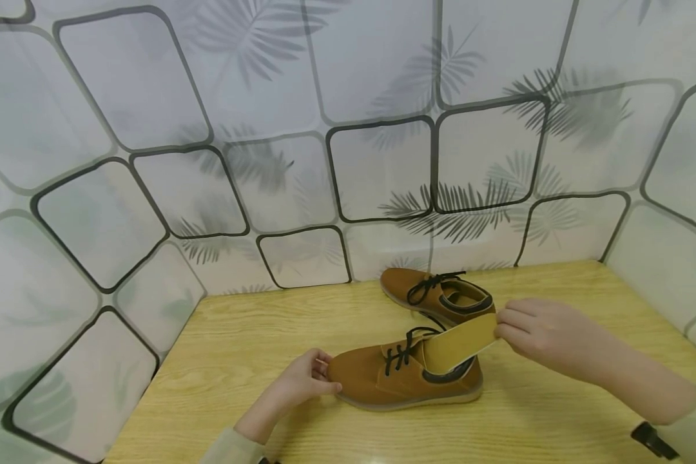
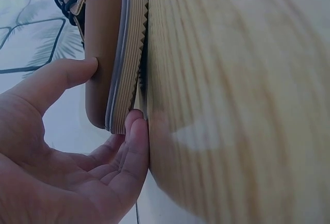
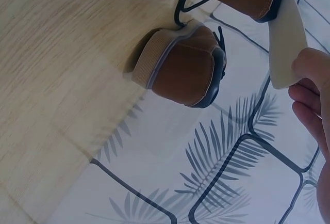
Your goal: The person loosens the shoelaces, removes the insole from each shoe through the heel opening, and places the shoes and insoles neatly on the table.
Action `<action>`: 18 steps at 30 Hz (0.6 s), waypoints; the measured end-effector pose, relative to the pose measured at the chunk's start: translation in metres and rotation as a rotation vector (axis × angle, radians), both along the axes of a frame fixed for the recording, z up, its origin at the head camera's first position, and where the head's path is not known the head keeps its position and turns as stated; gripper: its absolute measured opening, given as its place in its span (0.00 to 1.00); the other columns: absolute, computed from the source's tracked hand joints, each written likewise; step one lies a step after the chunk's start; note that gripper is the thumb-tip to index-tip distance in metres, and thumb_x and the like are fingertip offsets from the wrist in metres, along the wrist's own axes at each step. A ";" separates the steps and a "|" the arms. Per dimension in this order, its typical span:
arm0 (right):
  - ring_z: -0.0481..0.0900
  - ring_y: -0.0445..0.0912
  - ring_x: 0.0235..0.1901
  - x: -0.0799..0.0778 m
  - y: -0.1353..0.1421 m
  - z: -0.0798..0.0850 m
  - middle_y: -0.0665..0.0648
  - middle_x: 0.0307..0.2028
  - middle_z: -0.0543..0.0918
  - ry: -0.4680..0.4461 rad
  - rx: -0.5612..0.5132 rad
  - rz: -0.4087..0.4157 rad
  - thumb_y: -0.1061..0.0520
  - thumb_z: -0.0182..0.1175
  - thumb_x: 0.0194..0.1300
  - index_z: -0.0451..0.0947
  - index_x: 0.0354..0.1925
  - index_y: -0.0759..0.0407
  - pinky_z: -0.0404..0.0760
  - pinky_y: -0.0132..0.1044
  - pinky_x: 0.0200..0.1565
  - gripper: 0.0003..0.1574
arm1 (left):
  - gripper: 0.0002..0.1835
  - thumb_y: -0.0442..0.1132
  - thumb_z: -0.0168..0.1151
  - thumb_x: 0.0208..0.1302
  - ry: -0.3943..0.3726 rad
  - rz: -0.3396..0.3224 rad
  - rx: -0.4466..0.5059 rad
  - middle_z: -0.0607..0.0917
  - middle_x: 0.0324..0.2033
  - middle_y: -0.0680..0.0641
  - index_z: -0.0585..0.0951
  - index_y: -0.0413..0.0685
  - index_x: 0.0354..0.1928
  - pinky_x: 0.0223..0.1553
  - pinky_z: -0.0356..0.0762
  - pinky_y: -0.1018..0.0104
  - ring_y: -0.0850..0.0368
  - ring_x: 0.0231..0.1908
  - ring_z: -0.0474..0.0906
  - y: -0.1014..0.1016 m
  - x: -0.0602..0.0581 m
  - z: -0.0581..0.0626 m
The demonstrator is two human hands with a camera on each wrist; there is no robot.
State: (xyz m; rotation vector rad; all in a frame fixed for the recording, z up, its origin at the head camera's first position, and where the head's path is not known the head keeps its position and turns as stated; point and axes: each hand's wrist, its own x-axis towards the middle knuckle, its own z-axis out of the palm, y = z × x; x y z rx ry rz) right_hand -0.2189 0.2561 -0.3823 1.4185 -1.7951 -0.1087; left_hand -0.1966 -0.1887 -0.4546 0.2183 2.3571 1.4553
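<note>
A brown lace-up shoe [image 1: 359, 375] lies on its sole, toe to the left. My left hand [image 1: 299, 381] grips its toe; in the left wrist view the thumb [image 2: 77, 72] presses the upper and the curled fingers [image 2: 135, 141] reach the sole's edge. Between thumb and fingers, my right hand [image 1: 542, 332] pinches the heel end of a yellowish insole [image 1: 459, 343]. The insole slants up out of the shoe's opening, and its front part is hidden inside. In the right wrist view, the pale underside of the insole [image 3: 286, 41] shows.
Behind stands the matching brown shoe [image 1: 406, 285], with black laces, close to the back of the wooden table [image 1: 255, 335]. A patterned white covering [image 1: 383, 167] with dark outlines and leaf prints rises behind the table and at both sides.
</note>
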 end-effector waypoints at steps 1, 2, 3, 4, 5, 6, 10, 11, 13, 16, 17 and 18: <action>0.81 0.45 0.34 0.000 0.001 0.000 0.50 0.34 0.84 -0.002 -0.002 -0.002 0.58 0.30 0.89 0.82 0.36 0.57 0.84 0.36 0.39 0.34 | 0.28 0.31 0.76 0.63 0.000 0.000 0.000 0.83 0.46 0.40 0.74 0.32 0.61 0.47 0.82 0.60 0.53 0.44 0.80 0.000 0.000 0.000; 0.81 0.45 0.34 0.000 0.002 0.001 0.50 0.34 0.84 -0.003 -0.004 -0.002 0.58 0.30 0.89 0.82 0.36 0.57 0.84 0.36 0.39 0.34 | 0.28 0.31 0.75 0.63 0.000 0.000 0.000 0.83 0.46 0.40 0.74 0.32 0.61 0.47 0.82 0.60 0.53 0.44 0.80 0.000 0.000 0.000; 0.81 0.45 0.34 0.000 0.002 0.001 0.50 0.34 0.84 -0.006 -0.007 -0.003 0.58 0.30 0.89 0.82 0.35 0.57 0.84 0.36 0.38 0.34 | 0.28 0.31 0.75 0.63 -0.001 0.001 0.000 0.83 0.46 0.40 0.74 0.32 0.61 0.47 0.82 0.60 0.53 0.44 0.80 0.000 0.000 0.001; 0.80 0.45 0.34 0.000 0.003 0.001 0.50 0.34 0.83 -0.008 -0.012 -0.001 0.58 0.31 0.89 0.82 0.35 0.57 0.84 0.36 0.38 0.34 | 0.28 0.31 0.75 0.63 -0.001 0.001 -0.001 0.83 0.46 0.39 0.74 0.31 0.61 0.47 0.82 0.61 0.53 0.44 0.80 0.001 0.000 0.001; 0.80 0.45 0.34 0.000 0.004 0.002 0.50 0.34 0.83 -0.008 -0.017 -0.001 0.58 0.31 0.89 0.82 0.35 0.57 0.84 0.36 0.37 0.34 | 0.28 0.31 0.75 0.63 0.001 0.000 0.000 0.83 0.46 0.39 0.74 0.31 0.61 0.46 0.82 0.61 0.53 0.44 0.80 0.001 0.000 0.001; 0.80 0.45 0.34 0.000 0.004 0.002 0.50 0.34 0.83 -0.007 -0.020 0.001 0.58 0.31 0.89 0.82 0.35 0.57 0.83 0.36 0.37 0.34 | 0.28 0.30 0.75 0.63 0.002 -0.001 0.001 0.83 0.47 0.39 0.74 0.31 0.61 0.46 0.82 0.61 0.53 0.44 0.80 0.001 0.000 0.001; 0.79 0.45 0.33 0.000 0.006 0.004 0.50 0.33 0.82 -0.010 -0.031 0.001 0.58 0.32 0.88 0.82 0.34 0.57 0.83 0.35 0.36 0.33 | 0.28 0.30 0.75 0.63 0.004 -0.003 0.003 0.83 0.47 0.39 0.74 0.31 0.61 0.46 0.83 0.62 0.53 0.44 0.81 0.001 -0.001 0.001; 0.79 0.44 0.33 0.000 0.007 0.004 0.50 0.33 0.82 -0.011 -0.032 -0.002 0.58 0.31 0.88 0.82 0.34 0.57 0.82 0.35 0.37 0.33 | 0.28 0.30 0.75 0.63 0.003 -0.002 0.004 0.83 0.47 0.39 0.74 0.31 0.61 0.47 0.82 0.61 0.53 0.44 0.80 0.001 -0.001 0.000; 0.79 0.44 0.33 0.000 0.008 0.005 0.49 0.33 0.82 -0.011 -0.034 -0.011 0.58 0.31 0.87 0.81 0.34 0.57 0.82 0.35 0.37 0.33 | 0.28 0.31 0.75 0.63 0.000 0.000 0.002 0.83 0.47 0.39 0.74 0.31 0.61 0.47 0.82 0.61 0.53 0.44 0.80 0.001 0.000 0.000; 0.79 0.44 0.33 0.000 0.011 0.005 0.49 0.33 0.82 -0.004 -0.039 -0.022 0.57 0.31 0.86 0.81 0.34 0.57 0.82 0.35 0.37 0.33 | 0.28 0.31 0.75 0.63 0.000 0.001 -0.003 0.83 0.47 0.39 0.74 0.32 0.61 0.47 0.82 0.60 0.53 0.44 0.80 0.000 -0.001 -0.001; 0.79 0.45 0.33 0.001 0.012 0.006 0.50 0.33 0.82 0.002 -0.041 -0.023 0.57 0.31 0.86 0.82 0.34 0.57 0.82 0.35 0.38 0.33 | 0.28 0.31 0.76 0.63 0.000 0.001 -0.005 0.83 0.47 0.39 0.74 0.32 0.61 0.47 0.82 0.60 0.53 0.44 0.80 0.000 -0.001 -0.001; 0.79 0.45 0.33 0.001 0.013 0.006 0.50 0.33 0.82 0.009 -0.043 -0.023 0.57 0.32 0.86 0.82 0.34 0.57 0.82 0.36 0.38 0.32 | 0.28 0.31 0.76 0.63 0.001 0.001 -0.006 0.83 0.47 0.39 0.74 0.32 0.61 0.47 0.83 0.60 0.53 0.44 0.81 0.000 -0.001 -0.001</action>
